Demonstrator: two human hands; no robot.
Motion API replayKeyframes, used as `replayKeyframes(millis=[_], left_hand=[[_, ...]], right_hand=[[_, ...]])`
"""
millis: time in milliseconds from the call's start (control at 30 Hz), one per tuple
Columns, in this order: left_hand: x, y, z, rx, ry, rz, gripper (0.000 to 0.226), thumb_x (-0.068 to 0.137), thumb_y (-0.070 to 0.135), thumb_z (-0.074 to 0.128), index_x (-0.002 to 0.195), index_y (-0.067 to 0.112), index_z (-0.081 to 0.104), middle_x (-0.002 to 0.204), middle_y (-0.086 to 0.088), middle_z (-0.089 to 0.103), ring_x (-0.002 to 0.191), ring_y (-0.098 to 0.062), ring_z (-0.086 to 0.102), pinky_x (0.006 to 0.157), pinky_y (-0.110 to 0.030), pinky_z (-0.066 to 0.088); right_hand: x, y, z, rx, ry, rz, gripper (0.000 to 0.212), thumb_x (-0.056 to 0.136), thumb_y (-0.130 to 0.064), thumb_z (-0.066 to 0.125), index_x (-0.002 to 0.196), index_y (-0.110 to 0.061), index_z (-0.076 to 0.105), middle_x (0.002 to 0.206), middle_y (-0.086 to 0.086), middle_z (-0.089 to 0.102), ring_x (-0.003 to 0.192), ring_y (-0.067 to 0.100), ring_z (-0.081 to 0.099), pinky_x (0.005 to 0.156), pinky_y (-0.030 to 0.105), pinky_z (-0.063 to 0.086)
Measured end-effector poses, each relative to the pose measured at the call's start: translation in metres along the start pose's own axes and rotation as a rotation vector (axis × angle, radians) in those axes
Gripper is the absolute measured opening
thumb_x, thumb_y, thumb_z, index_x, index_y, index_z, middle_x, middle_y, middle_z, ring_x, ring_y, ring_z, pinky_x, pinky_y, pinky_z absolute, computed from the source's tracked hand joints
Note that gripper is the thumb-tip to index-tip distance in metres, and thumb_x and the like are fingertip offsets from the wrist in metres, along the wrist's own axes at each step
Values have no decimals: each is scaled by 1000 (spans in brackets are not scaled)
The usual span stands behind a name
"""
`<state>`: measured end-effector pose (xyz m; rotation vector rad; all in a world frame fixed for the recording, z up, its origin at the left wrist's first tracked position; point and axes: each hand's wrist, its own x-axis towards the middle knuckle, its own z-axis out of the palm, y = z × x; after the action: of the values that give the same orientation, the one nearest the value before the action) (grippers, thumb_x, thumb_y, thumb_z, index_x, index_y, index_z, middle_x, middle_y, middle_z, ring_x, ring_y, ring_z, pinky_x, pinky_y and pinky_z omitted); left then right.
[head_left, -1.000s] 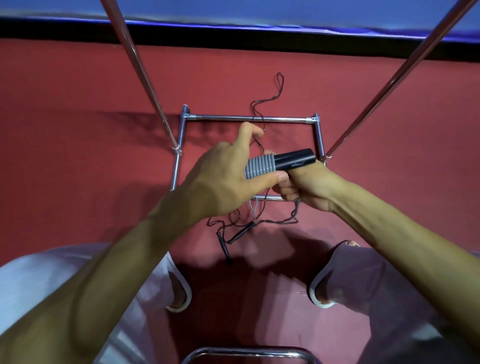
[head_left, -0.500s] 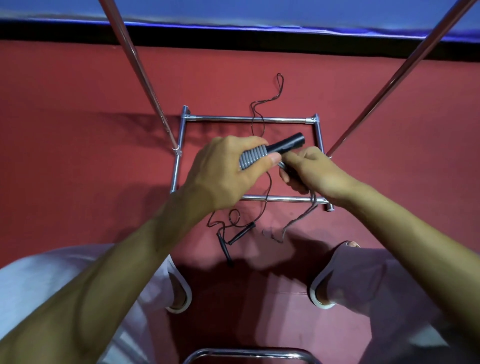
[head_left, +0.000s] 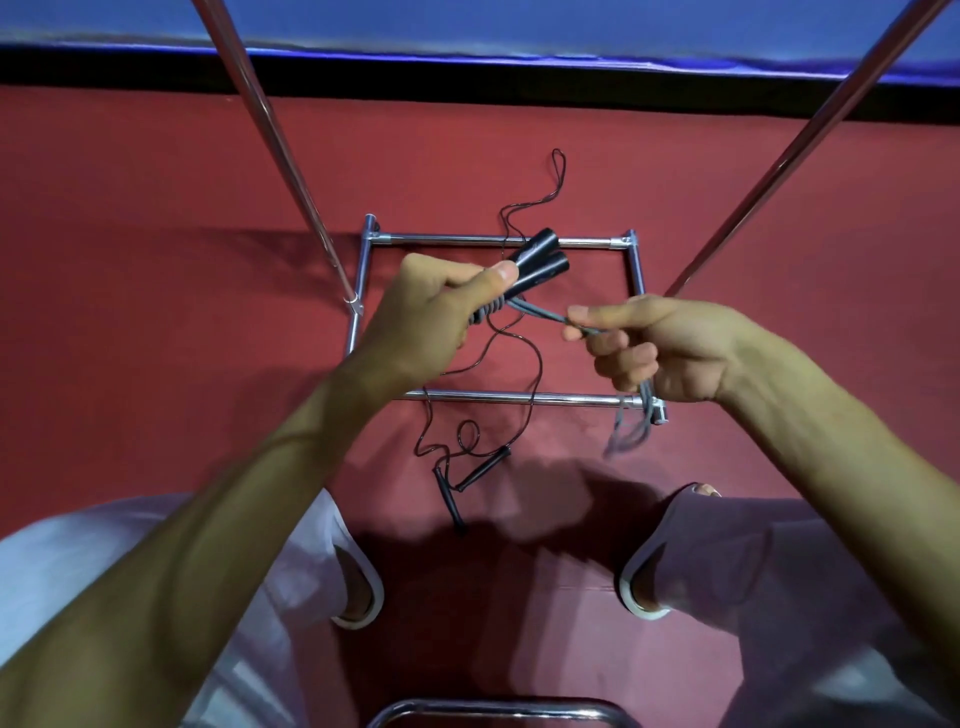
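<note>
Red floor (head_left: 156, 312) fills most of the view, with a black strip and a blue band (head_left: 467, 21) along its far edge. Two chrome poles (head_left: 275, 145) slant in from the top corners, and the left one meets the chrome frame (head_left: 467, 240), a rectangle lying flat mid-floor. White trousers (head_left: 78, 571) cover both knees at the near edge, with a curved chrome bar (head_left: 493, 706) between them at the bottom.

Left hand (head_left: 431, 312): fist curled round two black handles (head_left: 540, 260) held side by side, thumb on top. It sits above the frame's far-left part, and the handle ends point up and right across the far rail.

Grey cord (head_left: 545, 312): a few turns are coiled round the handles just below the thumb. From there it runs straight to the right hand (head_left: 665, 348).

Right hand: thumb and forefinger pinch the cord, the other fingers are curled. It is above the frame's near-right corner. Loose cord strands hang below it, too blurred to count.

Black rope (head_left: 537, 364): thin, looped on the floor through the frame. Its two slim grips (head_left: 483, 470) lie crossed just outside the near rail.
</note>
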<state>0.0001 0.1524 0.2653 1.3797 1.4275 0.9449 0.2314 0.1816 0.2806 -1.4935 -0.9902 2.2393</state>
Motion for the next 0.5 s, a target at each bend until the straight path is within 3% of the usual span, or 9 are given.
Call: replayKeyframes(millis=[67,133,200,267,367,433,500], left_hand=[[-2,0,3,1,-10,15,63,94,49,62,81,-13,64,60,-7,32,55,-18,30,53,-35,26],[-1,0,3,-8,11,-8,63,95,48,63,79,-13,63,57,-5,32,52,-18,29,53,-32,26],[1,2,1,-11,50,-53,62,98,42,64,75,-15,58,53,1,31,45,-16,29,48,-24,25],[2,4,-1,-25,73,-110,61,99,39,64,73,-15,52,54,-1,30,41,-14,31,40,-19,25],[1,7,0,-50,68,-174,51,99,40,64,64,5,53,59,-4,31,36,-10,31,35,-15,24],[1,9,1,-62,54,-195,48,99,41,64,62,13,52,65,-7,31,37,-9,28,36,-15,23],[0,11,0,-59,32,-200,48,98,43,64,62,13,54,70,-10,30,40,-11,26,37,-15,22]], right_hand=[[2,-1,-4,7,-19,12,20,97,-22,57,89,-5,65,50,-8,34,34,1,25,37,15,13],[2,2,-1,-155,74,-191,24,102,-18,56,91,-1,67,46,-4,37,35,5,24,37,17,13],[-1,6,6,-387,190,-449,15,97,-15,67,95,0,69,46,1,49,37,10,32,38,18,24],[-2,10,6,-728,328,-682,13,87,-16,81,94,-10,72,53,7,63,42,16,48,45,25,42],[-1,13,-2,-1119,548,-910,9,86,-24,82,92,-20,78,66,2,72,56,14,64,66,35,56],[-1,11,-3,-1183,584,-919,11,92,-30,76,91,-20,80,68,-4,74,58,9,67,69,36,58],[-2,8,-1,-980,450,-671,24,98,-28,69,84,-11,78,57,-2,69,42,8,59,52,25,51]])
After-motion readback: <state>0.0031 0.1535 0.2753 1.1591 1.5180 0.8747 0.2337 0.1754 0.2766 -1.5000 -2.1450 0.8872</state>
